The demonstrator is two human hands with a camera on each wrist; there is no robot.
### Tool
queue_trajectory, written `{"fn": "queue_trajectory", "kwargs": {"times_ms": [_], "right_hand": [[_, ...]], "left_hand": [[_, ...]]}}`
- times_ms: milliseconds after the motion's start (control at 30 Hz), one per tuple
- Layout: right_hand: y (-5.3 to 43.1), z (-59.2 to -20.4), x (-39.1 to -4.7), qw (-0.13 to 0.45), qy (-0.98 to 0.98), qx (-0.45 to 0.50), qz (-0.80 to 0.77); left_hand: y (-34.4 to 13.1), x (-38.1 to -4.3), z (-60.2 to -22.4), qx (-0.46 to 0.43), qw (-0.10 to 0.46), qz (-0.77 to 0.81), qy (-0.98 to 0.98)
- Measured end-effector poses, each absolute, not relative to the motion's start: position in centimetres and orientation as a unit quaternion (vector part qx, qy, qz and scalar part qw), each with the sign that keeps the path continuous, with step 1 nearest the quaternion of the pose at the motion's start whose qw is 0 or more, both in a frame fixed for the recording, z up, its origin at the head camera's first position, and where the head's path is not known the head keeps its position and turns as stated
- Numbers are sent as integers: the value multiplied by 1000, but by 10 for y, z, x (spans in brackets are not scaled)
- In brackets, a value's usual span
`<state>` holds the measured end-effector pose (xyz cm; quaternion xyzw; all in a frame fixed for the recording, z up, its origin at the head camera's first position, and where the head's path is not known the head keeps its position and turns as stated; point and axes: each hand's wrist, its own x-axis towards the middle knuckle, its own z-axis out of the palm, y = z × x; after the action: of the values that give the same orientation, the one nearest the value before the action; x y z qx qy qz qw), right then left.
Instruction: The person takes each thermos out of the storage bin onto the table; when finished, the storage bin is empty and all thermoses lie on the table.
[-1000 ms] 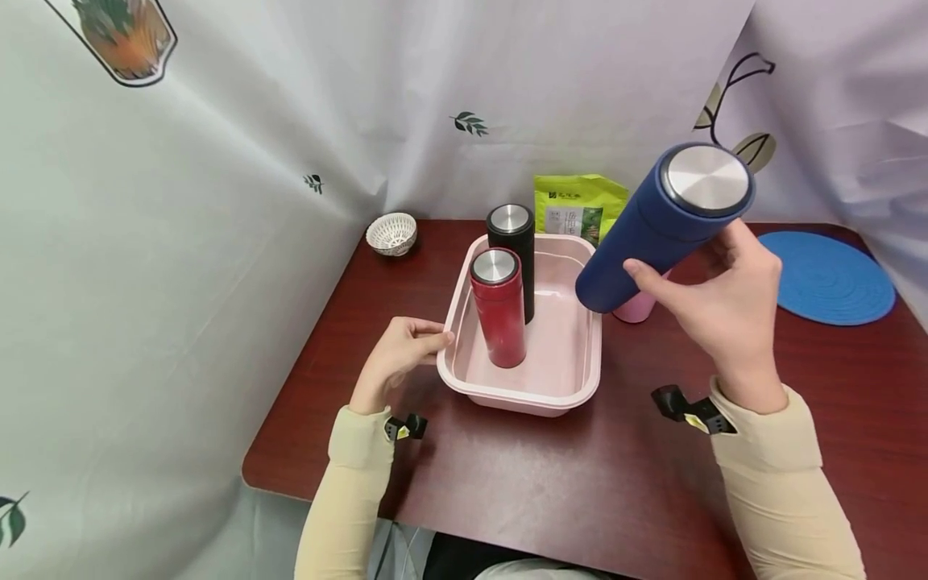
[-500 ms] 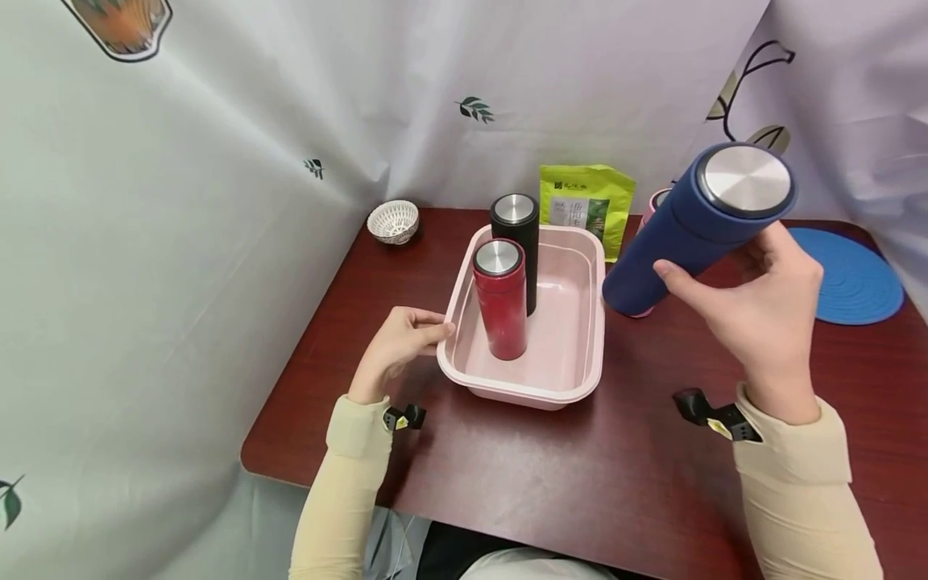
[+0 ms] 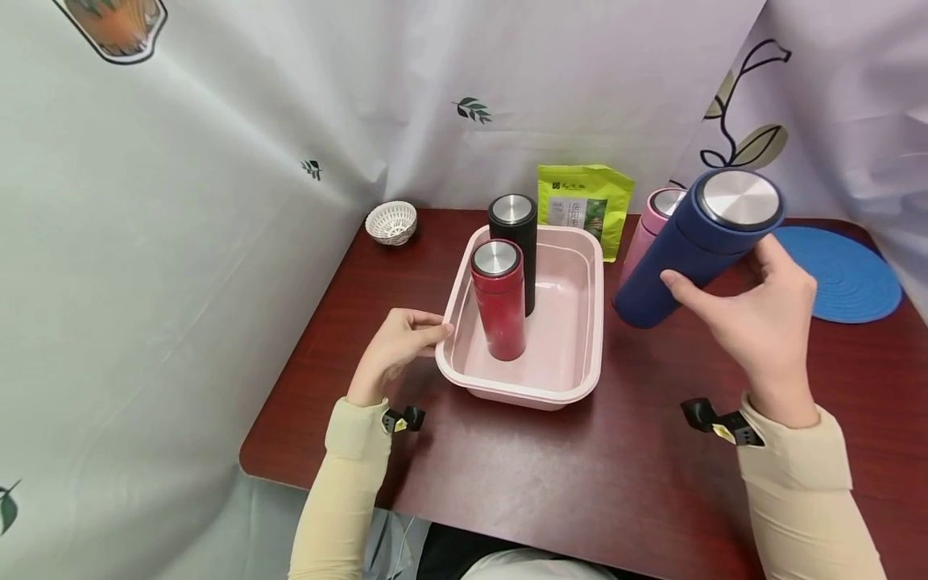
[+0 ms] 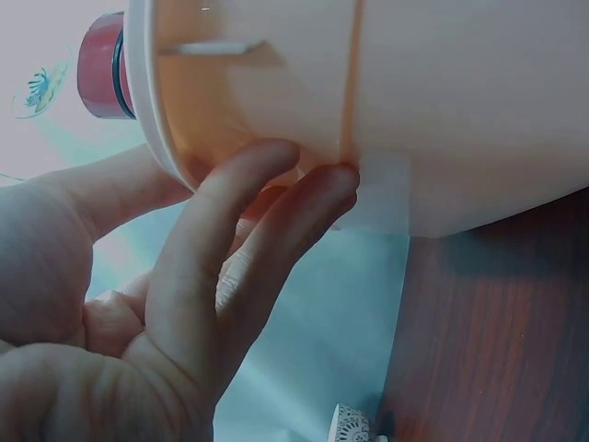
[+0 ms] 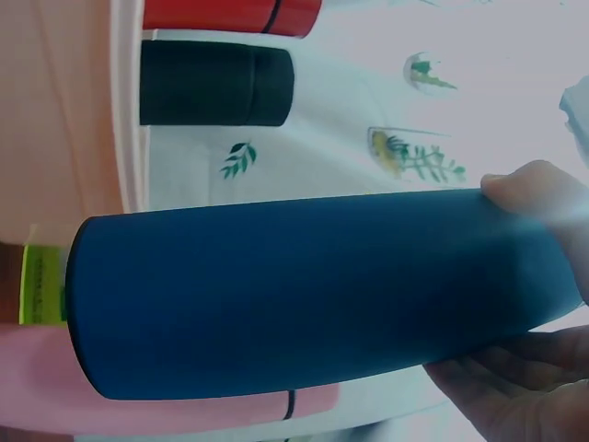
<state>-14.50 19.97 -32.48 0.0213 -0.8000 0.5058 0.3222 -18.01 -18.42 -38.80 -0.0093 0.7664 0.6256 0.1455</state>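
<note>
My right hand (image 3: pixel 768 310) grips a blue thermos (image 3: pixel 692 250) with a silver lid, tilted in the air to the right of a pink basin (image 3: pixel 558 346). With thumb and fingers, my left hand (image 3: pixel 402 346) pinches the basin's left rim; the left wrist view shows its fingers (image 4: pixel 248 198) against the outer wall. Inside the basin stand a red thermos (image 3: pixel 500 310) and, behind it, a black thermos (image 3: pixel 516 234). A pink thermos (image 3: pixel 645 234) on the table is partly hidden behind the blue one.
Behind the basin stands a green packet (image 3: pixel 587 205). A small white woven basket (image 3: pixel 391 223) sits at the back left of the table (image 3: pixel 507 475). At the back right lies a round blue mat (image 3: pixel 844 278). Patterned white curtains hang behind and to the left.
The blue thermos has moved right, away from above the basin's right rim, then dipped lower in the last half second. The pink thermos shows more now. My left hand stays on the rim.
</note>
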Motion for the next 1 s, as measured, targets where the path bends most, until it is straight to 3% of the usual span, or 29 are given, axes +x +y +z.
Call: {"fn": "queue_trajectory", "kwargs": {"times_ms": [700, 1000], "right_hand": [[236, -360, -162, 301, -843, -58, 441], [257, -369, -176, 265, -858, -96, 429]], "left_hand": [[-184, -179, -387, -4, 144, 623, 769], [-184, -179, -388, -8, 140, 620, 772]]}}
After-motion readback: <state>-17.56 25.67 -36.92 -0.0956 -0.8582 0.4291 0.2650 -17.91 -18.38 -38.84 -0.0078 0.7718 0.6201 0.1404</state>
